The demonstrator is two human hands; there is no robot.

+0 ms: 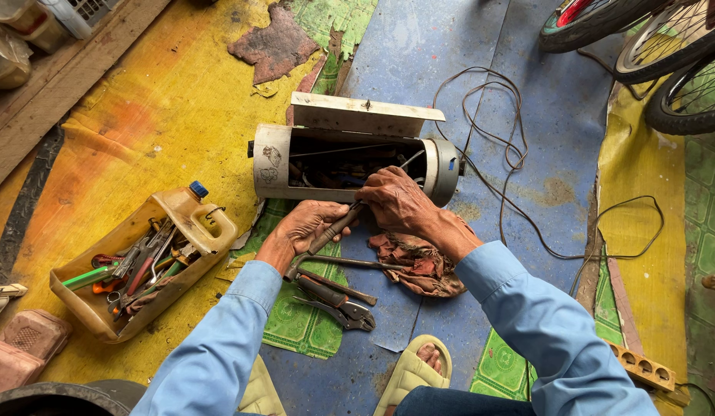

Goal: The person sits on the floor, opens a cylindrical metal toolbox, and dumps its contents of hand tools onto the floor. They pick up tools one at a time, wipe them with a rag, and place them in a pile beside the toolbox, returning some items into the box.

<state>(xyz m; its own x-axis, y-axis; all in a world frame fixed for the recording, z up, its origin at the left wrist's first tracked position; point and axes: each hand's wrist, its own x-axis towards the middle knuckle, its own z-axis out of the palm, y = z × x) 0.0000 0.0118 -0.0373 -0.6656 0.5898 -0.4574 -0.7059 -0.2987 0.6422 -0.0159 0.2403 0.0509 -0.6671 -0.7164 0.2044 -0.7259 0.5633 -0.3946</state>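
A white cylindrical metal case (271,160) lies on its side on the floor with its flap (363,115) open, showing dark tools inside. My right hand (396,199) reaches into the opening, fingers curled among the contents; what it grips is hidden. My left hand (307,226) is closed around the brown handle of a hammer-like tool (336,229) just in front of the case. Pliers (338,305) and a long metal rod (349,263) lie below the left hand. A reddish rag (419,266) lies under my right wrist.
A cut-open yellow jug (194,218) full of hand tools sits at the left. A thin cable (513,166) loops across the blue floor at the right. Bicycle wheels (666,46) stand at the top right. My sandalled foot (419,370) is at the bottom centre.
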